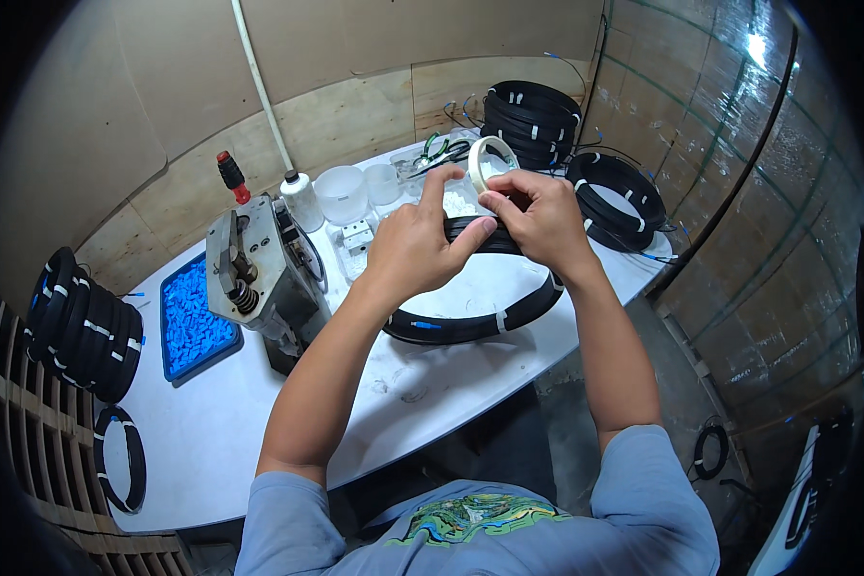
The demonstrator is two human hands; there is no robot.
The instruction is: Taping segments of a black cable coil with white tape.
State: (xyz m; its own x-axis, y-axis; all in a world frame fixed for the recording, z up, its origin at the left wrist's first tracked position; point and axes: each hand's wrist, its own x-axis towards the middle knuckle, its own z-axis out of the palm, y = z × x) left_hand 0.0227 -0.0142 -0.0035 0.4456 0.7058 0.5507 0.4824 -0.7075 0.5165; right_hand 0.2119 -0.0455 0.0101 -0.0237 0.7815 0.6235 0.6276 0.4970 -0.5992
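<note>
A coil of black cable (pixel 528 309), banded with white tape and showing a blue connector at its near side, is held up over the white table. My left hand (pixel 413 245) grips the coil's far side, thumb across the cable and index finger raised. At that same stretch of cable, my right hand (pixel 547 216) pinches a roll of white tape (pixel 475 163) between thumb and fingers. The tape's loose end is hard to make out behind the fingers.
Left of my arms stand a metal bench machine (pixel 250 259) and a blue tray (pixel 202 322) of small blue parts. Plastic tubs (pixel 341 195), a white bottle (pixel 300 200) and scissors (pixel 440 154) lie beyond. Stacked cable coils (pixel 531 125) occupy the back right; more coils (pixel 86 326) sit far left.
</note>
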